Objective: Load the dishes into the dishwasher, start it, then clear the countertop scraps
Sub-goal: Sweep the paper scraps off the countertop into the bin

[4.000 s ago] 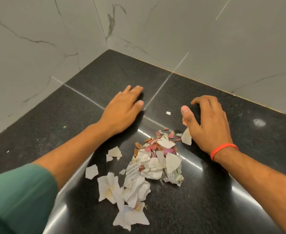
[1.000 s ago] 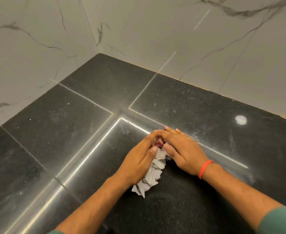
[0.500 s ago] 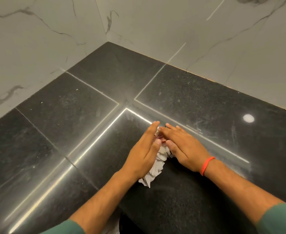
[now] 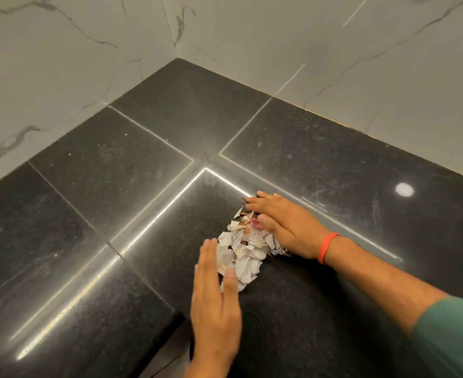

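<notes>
Where right hand [image 4: 287, 227] covers, scraps [image 4: 245, 252] hidden

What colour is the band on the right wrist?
Orange-red wristband, seen clearly in the head view, just behind the right hand.

One torn paper scrap [image 4: 236, 239] in the pile on the black countertop [image 4: 115, 214], at about ten o'clock from the pile's middle, carries a few lines of small dark print, too small and blurred to read.
</notes>
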The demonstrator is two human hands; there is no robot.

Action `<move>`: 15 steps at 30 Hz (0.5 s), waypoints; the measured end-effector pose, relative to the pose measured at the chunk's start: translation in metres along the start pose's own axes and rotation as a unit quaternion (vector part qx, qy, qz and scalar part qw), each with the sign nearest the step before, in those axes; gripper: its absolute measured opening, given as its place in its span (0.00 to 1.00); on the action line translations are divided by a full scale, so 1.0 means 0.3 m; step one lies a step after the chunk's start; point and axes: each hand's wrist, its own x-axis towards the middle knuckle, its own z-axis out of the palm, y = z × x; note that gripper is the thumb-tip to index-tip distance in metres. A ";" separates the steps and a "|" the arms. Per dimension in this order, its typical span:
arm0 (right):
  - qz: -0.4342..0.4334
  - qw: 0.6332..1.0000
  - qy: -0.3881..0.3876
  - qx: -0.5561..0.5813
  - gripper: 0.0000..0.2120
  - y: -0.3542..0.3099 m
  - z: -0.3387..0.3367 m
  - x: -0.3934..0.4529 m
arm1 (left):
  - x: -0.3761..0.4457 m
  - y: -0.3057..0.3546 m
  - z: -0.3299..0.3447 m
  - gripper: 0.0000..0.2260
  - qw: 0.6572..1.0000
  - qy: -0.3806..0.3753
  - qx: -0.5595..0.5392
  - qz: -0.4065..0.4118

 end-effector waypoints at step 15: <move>-0.087 0.988 -0.104 -0.075 0.27 -0.055 -0.037 -0.028 | -0.023 0.017 0.058 0.28 0.995 0.000 0.072 0.063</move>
